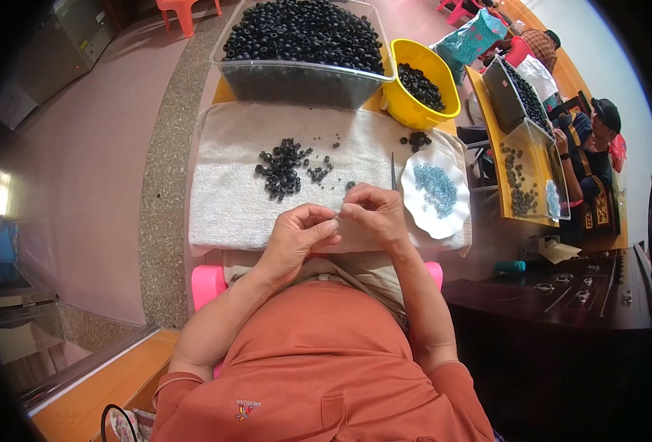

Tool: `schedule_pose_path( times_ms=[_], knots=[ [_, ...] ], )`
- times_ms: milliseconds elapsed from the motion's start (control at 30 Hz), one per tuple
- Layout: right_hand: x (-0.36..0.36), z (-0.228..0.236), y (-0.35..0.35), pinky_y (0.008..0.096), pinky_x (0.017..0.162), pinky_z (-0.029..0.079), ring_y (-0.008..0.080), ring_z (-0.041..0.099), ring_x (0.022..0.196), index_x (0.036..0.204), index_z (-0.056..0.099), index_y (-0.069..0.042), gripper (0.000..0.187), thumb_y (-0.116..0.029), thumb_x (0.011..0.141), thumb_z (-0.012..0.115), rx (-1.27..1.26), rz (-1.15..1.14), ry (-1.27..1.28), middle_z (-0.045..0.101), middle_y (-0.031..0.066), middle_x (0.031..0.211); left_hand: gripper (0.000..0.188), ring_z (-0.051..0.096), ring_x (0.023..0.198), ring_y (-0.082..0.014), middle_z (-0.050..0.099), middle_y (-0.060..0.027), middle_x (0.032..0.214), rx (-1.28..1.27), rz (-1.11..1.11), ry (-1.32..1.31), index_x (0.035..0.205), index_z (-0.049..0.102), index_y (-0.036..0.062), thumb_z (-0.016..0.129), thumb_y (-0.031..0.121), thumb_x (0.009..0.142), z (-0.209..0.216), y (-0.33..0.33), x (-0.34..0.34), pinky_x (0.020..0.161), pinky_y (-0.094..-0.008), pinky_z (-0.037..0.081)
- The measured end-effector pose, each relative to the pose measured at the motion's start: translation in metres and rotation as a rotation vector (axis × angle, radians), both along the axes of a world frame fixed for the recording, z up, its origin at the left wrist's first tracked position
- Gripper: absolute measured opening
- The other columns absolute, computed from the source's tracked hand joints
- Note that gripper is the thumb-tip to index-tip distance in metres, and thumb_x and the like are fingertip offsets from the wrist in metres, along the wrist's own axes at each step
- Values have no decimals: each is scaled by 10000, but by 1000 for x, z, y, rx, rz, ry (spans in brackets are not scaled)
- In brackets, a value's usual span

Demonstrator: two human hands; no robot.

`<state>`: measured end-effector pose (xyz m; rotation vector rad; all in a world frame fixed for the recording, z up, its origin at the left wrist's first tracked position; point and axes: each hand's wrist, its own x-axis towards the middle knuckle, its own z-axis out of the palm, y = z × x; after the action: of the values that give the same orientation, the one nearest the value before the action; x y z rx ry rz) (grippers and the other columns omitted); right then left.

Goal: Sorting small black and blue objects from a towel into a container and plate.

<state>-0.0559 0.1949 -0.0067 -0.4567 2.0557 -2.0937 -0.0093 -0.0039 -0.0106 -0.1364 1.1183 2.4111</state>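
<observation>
The biggest thing is the tabletop point(224, 92), and most of what shows of it is under a white towel point(222, 214). At the far end sits a big see-through tub point(296, 88), full of black rings. Just beside it, on the right, is a yellow tub point(423, 115) with more dark pieces inside. Next comes a white plate point(444, 227) with a wavy edge, on the right side of the towel.

The left hand point(302, 236) and the right hand point(376, 214) meet near the close edge of the towel. On both hands the fingers are pinched shut, tip to tip. Whatever is between them is too tiny and hidden, so I cannot tell what it is.

A heap of black rings point(280, 169) lies on the towel, past the left hand. A smaller dark pile point(417, 140) is near the yellow tub. A thin dark tool point(393, 171) lies just beside the plate. One lone dark piece point(351, 186) rests right by the right hand. Smallest of all are the shiny blue beads point(435, 190) on the plate.

To do this well, I think it is best to pinch softly, so nothing tiny pops away. Let one hand stay steady while the other does the fiddly bit. Keep low over the soft towel, so a dropped piece won't roll far.
</observation>
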Motion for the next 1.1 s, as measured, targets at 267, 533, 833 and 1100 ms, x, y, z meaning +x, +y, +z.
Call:
schedule_pose_path(
  times_ms=[267,533,833,1100],
  knots=[
    [8,-1,-5,227,725,485,105,602,805,898,658,6,61,25,853,694,-61,-6,-110,651,56,888,155,658,842,-120,655,-45,967,-2,2,6,1074,628,7,652,48,926,-2,0,0,801,-269,590],
    [11,6,-7,223,750,471,83,584,821,969,648,1,69,-51,926,636,28,-26,-90,613,14,897,154,657,838,-119,654,-45,962,-1,6,9,1075,627,7,648,44,928,-2,0,0,801,-268,591],
    [14,6,-9,215,745,473,69,590,821,981,640,-7,107,-108,960,611,105,-56,-44,611,-5,878,146,657,831,-121,653,-40,944,-14,8,-2,1066,631,6,648,42,926,-1,0,0,795,-270,592],
    [12,-1,-6,211,718,498,72,620,816,922,658,-1,93,-1,848,715,39,-129,-109,661,9,865,160,671,821,-136,656,-44,937,-6,14,-11,1073,626,7,655,43,920,-2,0,0,787,-269,592]
  ],
)
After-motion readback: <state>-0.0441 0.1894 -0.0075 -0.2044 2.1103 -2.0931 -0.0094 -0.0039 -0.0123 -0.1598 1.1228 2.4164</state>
